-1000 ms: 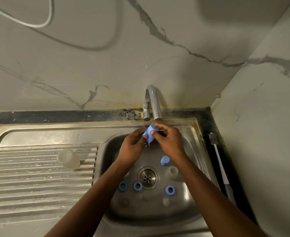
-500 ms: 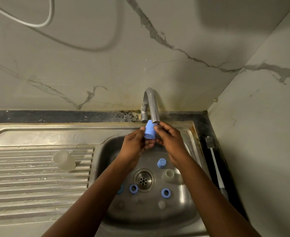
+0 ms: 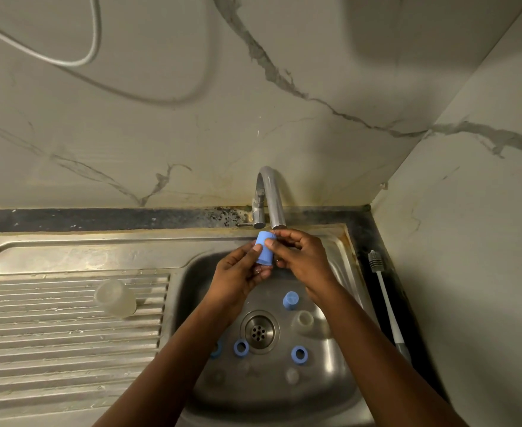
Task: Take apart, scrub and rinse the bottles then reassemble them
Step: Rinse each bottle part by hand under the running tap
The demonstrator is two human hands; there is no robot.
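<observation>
A small blue cap [image 3: 265, 251] is held just under the tap spout [image 3: 277, 211], over the sink basin [image 3: 339, 392]. My left hand [image 3: 238, 272] pinches it from the left and my right hand [image 3: 303, 257] grips it from the right. On the basin floor lie another blue cap [image 3: 290, 300], a clear bottle part [image 3: 304, 320], three blue rings [image 3: 241, 347] [image 3: 299, 353] [image 3: 216, 349] around the drain [image 3: 259, 331], and a small clear piece [image 3: 292, 375]. One ring is partly hidden by my left forearm.
A clear bottle body [image 3: 115, 298] lies on its side on the ribbed drainboard [image 3: 53, 334] to the left. A white bottle brush [image 3: 386, 300] lies on the dark counter strip right of the sink, by the wall. A cable [image 3: 81, 57] hangs on the back wall.
Both hands have lifted the blue cap closer to the spout and turned it between the fingers. The parts in the basin have not moved.
</observation>
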